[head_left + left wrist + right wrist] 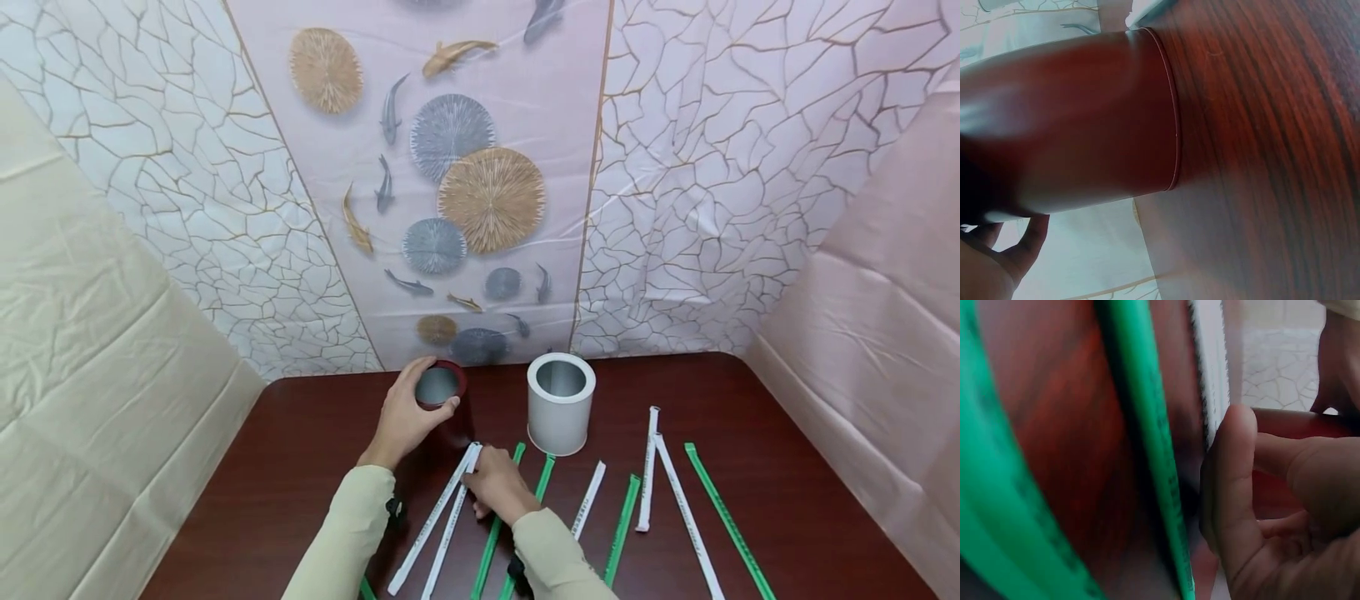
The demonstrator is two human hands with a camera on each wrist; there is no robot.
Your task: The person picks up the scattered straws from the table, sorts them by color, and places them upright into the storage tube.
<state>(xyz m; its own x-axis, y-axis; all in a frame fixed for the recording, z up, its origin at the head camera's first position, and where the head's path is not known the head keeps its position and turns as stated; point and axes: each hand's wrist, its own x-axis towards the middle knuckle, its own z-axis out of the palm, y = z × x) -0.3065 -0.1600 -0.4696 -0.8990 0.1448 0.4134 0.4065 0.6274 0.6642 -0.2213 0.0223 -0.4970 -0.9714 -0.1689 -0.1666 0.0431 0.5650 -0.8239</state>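
My left hand [405, 418] grips the dark red cylindrical container [455, 432] near its open rim, thumb on the near side and fingers round the far left side. In the left wrist view the container [1085, 119] stands upright on the table, with my fingertips against its wall. My right hand [501, 483] is just in front of it, pinching a flat white printed strip [1213, 362] near its upper end. Another white strip [433, 521] lies close beside that one, their upper ends meeting by the container's base. Curled right fingers partly hide the pinch.
A white cylindrical container [559, 421] stands open to the right of the red one. Several green strips [624, 529] and white strips [686, 508] lie spread across the dark wooden table [300, 467]. Patterned cloth [480, 192] hangs behind the table's back edge.
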